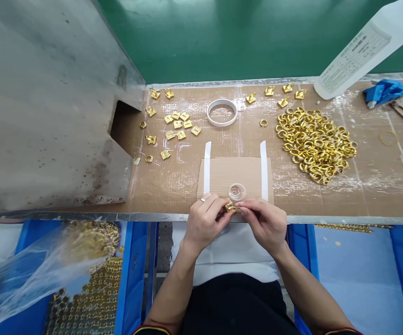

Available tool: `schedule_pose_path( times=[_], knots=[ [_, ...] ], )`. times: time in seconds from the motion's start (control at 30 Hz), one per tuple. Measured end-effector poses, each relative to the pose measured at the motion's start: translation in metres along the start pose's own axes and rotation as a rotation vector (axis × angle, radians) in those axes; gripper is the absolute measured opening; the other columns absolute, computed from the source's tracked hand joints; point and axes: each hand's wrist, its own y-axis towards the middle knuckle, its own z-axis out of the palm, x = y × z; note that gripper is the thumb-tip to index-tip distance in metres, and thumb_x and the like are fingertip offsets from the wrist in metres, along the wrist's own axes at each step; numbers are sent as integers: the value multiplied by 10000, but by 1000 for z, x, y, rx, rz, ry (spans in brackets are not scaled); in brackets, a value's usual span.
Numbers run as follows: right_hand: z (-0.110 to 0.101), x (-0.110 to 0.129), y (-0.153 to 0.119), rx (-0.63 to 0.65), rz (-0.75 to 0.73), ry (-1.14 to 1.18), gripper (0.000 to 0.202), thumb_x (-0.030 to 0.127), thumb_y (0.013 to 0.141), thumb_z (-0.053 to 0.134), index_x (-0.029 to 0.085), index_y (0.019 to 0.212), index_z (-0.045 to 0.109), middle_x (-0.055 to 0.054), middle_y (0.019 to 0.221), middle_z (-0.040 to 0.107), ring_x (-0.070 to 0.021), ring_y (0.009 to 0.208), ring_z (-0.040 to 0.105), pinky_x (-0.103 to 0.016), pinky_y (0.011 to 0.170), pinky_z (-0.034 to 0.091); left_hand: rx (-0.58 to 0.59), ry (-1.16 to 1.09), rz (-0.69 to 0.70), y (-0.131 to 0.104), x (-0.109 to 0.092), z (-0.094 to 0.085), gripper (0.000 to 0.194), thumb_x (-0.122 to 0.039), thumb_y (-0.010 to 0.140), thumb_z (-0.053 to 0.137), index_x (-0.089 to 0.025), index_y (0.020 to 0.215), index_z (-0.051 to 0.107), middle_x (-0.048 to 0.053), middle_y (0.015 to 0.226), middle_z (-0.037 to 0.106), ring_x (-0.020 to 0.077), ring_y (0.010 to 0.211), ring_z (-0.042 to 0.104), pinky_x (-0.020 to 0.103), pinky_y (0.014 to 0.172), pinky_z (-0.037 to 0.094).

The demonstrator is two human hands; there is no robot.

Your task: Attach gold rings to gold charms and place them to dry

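Note:
My left hand (206, 221) pinches a small gold square-topped piece (229, 206) at the front edge of the bench. Close beside it, my right hand (266, 223) has its thumb and index finger closed on a thin gold strip (238, 210) that reaches to the gold piece. Just beyond my fingertips, a small round clear dish (237, 191) with something thin inside rests on a cardboard pad (235, 172). White tape strips run along both sides of the pad.
Gold rings (315, 144) are heaped at the right. Loose square gold pieces (177, 124) lie at the left, near a white tape roll (222, 112). A white bottle (362, 51) leans at the back right. Metal housing (55, 107) borders the left; blue trays flank me below.

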Motion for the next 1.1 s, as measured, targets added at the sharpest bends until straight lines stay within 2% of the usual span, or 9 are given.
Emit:
schedule_pose_path(
  times=[0.73, 1.1],
  knots=[
    [-2, 0, 1, 42, 12, 34, 168, 129, 975, 621, 234, 1007, 748, -47, 870, 808, -201, 816, 788, -282, 751, 653, 45, -35, -13, -2, 3, -2, 156, -296, 999, 602, -156, 973, 666, 18, 694, 641, 182, 664, 604, 295, 608, 469],
    [-3, 2, 3, 63, 16, 19, 167, 177, 1016, 580, 234, 999, 735, -41, 865, 807, -195, 799, 791, -281, 732, 662, 56, -23, -12, -2, 3, -2, 187, -322, 1021, 562, -168, 982, 662, 20, 704, 651, 175, 654, 601, 295, 610, 472]
  ],
)
